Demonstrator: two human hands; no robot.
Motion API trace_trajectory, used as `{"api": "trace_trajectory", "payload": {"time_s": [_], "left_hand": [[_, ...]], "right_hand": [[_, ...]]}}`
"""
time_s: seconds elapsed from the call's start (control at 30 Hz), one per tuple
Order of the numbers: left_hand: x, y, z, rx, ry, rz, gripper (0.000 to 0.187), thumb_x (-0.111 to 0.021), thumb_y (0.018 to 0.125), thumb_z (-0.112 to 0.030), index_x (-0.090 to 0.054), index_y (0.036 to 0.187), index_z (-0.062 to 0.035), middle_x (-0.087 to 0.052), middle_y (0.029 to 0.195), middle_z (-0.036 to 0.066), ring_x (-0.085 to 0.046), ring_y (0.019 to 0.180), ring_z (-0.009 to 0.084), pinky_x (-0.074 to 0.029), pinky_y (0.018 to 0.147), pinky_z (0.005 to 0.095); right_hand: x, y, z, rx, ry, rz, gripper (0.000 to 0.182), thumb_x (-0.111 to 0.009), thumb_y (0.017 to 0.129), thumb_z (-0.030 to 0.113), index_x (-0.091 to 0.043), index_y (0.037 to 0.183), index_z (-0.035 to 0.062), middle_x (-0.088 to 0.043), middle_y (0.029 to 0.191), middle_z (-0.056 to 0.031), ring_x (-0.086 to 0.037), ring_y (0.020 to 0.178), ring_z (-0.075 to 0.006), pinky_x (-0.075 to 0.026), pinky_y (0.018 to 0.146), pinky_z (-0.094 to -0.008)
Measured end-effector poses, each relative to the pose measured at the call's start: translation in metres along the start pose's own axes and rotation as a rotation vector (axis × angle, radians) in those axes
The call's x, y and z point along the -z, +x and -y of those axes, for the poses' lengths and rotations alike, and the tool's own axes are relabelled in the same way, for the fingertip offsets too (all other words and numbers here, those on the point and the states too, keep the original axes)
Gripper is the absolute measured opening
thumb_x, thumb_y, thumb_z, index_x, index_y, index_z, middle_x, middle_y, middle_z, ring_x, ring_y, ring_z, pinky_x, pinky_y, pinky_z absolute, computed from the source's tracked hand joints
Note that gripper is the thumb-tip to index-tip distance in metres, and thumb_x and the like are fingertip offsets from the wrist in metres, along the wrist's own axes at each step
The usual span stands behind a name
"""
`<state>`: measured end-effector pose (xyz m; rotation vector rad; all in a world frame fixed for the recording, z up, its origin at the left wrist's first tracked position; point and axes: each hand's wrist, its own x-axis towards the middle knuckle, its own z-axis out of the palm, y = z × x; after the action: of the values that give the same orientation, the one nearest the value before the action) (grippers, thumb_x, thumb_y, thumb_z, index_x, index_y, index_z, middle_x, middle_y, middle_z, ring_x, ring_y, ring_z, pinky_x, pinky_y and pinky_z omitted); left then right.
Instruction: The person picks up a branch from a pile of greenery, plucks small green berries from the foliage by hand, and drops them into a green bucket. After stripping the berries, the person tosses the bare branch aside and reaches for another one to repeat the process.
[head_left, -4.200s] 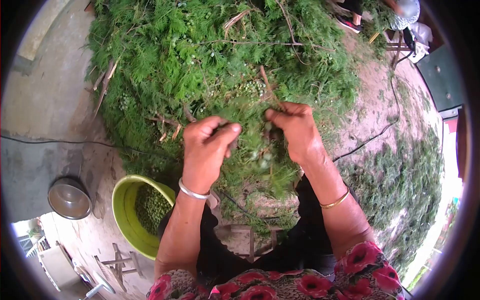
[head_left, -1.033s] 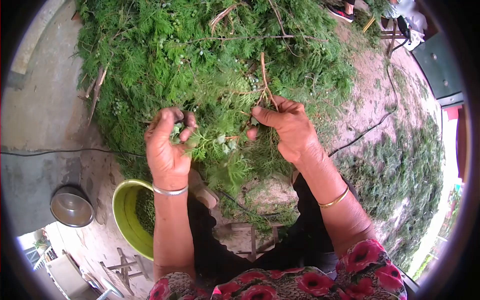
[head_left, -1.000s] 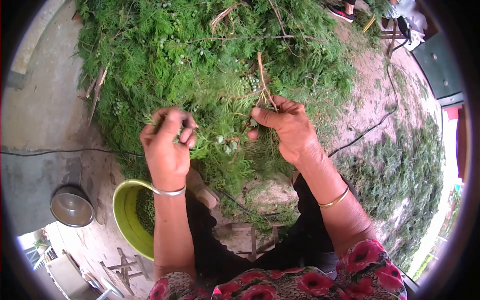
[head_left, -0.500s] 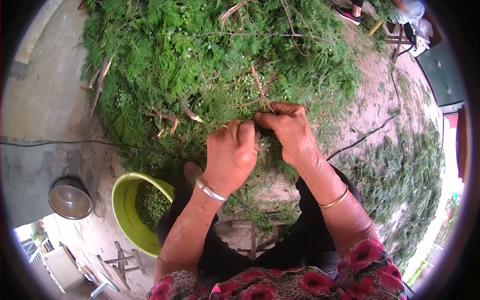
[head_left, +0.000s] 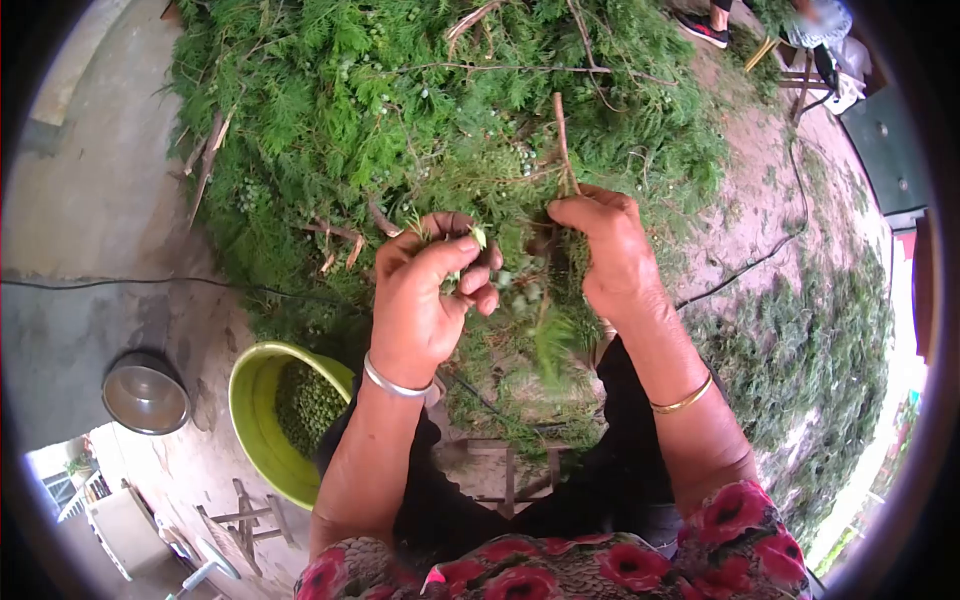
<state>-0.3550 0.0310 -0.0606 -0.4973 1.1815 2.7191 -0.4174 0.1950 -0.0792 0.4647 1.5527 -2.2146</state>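
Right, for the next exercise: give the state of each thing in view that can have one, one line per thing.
Left hand: curled, holding small green pieces
Right hand: closed on the branch
Branch: held, its bare end sticking out beyond the fingers
Bucket: partly filled with green berries
Metal bowl: open side up
Greenery: heaped loosely

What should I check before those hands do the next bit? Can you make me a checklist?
1. Right hand gripping the thin brown woody branch: ok.
2. Left hand holding small pale-green bits: ok.
3. Yellow-green round bucket open on top, with small green round berries showing inside: ok.
4. Left hand over the bucket: not ok, it's off to one side.
5. Branch picked clean: cannot tell, the greenery below the right hand is blurred.
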Motion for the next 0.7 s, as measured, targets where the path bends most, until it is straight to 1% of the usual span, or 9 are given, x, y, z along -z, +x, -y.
{"api": "trace_trajectory", "payload": {"time_s": [0.07, 0.13, 0.17, 0.2, 0.27, 0.33, 0.47, 0.53, 0.7], "left_hand": [[0.005, 0.005, 0.0, 0.049, -0.03, -0.007, 0.014, -0.054, 0.08, -0.003, -0.056, 0.094, 0.0015, -0.056, 0.076, 0.015, -0.046, 0.055, 0.0108, -0.042, 0.047, 0.0276], [0.002, 0.004, 0.001, 0.053, 0.08, -0.028, 0.011, -0.056, 0.08, -0.002, -0.057, 0.09, 0.0017, -0.057, 0.073, 0.012, -0.047, 0.054, 0.0106, -0.043, 0.046, 0.0274], [0.0, 0.004, 0.001, 0.06, 0.19, -0.047, 0.008, -0.057, 0.079, -0.001, -0.059, 0.087, 0.0019, -0.058, 0.071, 0.009, -0.048, 0.053, 0.0104, -0.043, 0.044, 0.0272], [0.001, 0.004, 0.002, 0.061, 0.19, -0.047, 0.008, -0.057, 0.079, -0.001, -0.059, 0.087, 0.0019, -0.058, 0.071, 0.009, -0.048, 0.053, 0.0104, -0.043, 0.044, 0.0272], [0.002, 0.004, 0.005, 0.088, 0.463, 0.05, 0.009, -0.059, 0.078, -0.002, -0.061, 0.086, 0.0015, -0.055, 0.064, 0.003, -0.048, 0.05, 0.0085, -0.041, 0.041, 0.0238], [-0.005, 0.003, 0.01, 0.053, 0.553, 0.054, 0.012, -0.059, 0.077, -0.002, -0.061, 0.088, 0.0029, -0.053, 0.059, 0.001, -0.047, 0.046, 0.0076, -0.039, 0.04, 0.0224], [-0.003, 0.001, 0.018, 0.089, 0.731, 0.053, 0.002, -0.058, 0.075, 0.0, -0.058, 0.073, 0.0016, -0.052, 0.059, 0.002, -0.046, 0.044, 0.0101, -0.04, 0.041, 0.0239], [0.001, 0.002, 0.02, 0.222, 0.807, 0.105, 0.002, -0.058, 0.075, -0.001, -0.058, 0.074, 0.001, -0.052, 0.061, 0.002, -0.046, 0.047, 0.0105, -0.041, 0.042, 0.0259], [-0.003, 0.004, 0.023, 0.279, 0.361, 0.037, 0.001, -0.056, 0.075, -0.001, -0.056, 0.074, -0.0002, -0.051, 0.065, 0.003, -0.047, 0.051, 0.0122, -0.041, 0.043, 0.0283]], "right_hand": [[-0.007, -0.012, 0.012, 0.086, 0.018, 0.066, 0.019, -0.065, 0.072, 0.009, -0.06, 0.086, -0.0028, -0.061, 0.079, -0.0049, -0.052, 0.07, -0.014, -0.041, 0.067, -0.0282], [-0.01, -0.017, 0.02, 0.062, -0.291, 0.061, 0.027, -0.072, 0.071, 0.011, -0.062, 0.092, -0.0018, -0.063, 0.08, -0.0062, -0.054, 0.071, -0.0128, -0.044, 0.068, -0.0283], [-0.008, -0.018, 0.023, 0.148, -0.4, 0.192, 0.03, -0.077, 0.069, 0.012, -0.065, 0.094, -0.0009, -0.064, 0.074, -0.0056, -0.055, 0.068, -0.0099, -0.046, 0.064, -0.0274], [-0.007, -0.016, 0.02, 0.148, -0.399, 0.191, 0.03, -0.077, 0.069, 0.012, -0.065, 0.094, -0.0009, -0.064, 0.074, -0.0056, -0.055, 0.068, -0.0099, -0.046, 0.064, -0.0274], [-0.007, -0.013, 0.009, 0.41, -0.616, 0.34, 0.023, -0.075, 0.071, 0.008, -0.067, 0.089, -0.0015, -0.064, 0.068, -0.0049, -0.054, 0.062, -0.0068, -0.047, 0.058, -0.0257], [-0.012, -0.019, 0.01, 0.353, -0.571, 0.355, 0.021, -0.075, 0.07, 0.006, -0.068, 0.088, -0.0021, -0.064, 0.066, -0.005, -0.053, 0.06, -0.0046, -0.048, 0.055, -0.0251], [-0.016, -0.02, 0.004, 0.33, -0.585, 0.368, 0.018, -0.072, 0.07, 0.004, -0.067, 0.086, -0.0021, -0.063, 0.063, -0.0054, -0.053, 0.059, -0.004, -0.048, 0.051, -0.0244], [-0.015, -0.02, 0.0, 0.309, -0.696, 0.29, 0.013, -0.069, 0.073, 0.005, -0.066, 0.083, -0.0033, -0.062, 0.063, -0.0069, -0.054, 0.059, -0.004, -0.048, 0.048, -0.0248], [-0.017, -0.019, -0.002, 0.345, -0.631, 0.231, 0.009, -0.064, 0.077, 0.004, -0.063, 0.079, -0.0041, -0.058, 0.058, -0.0057, -0.052, 0.058, -0.0051, -0.046, 0.047, -0.0265]]}}
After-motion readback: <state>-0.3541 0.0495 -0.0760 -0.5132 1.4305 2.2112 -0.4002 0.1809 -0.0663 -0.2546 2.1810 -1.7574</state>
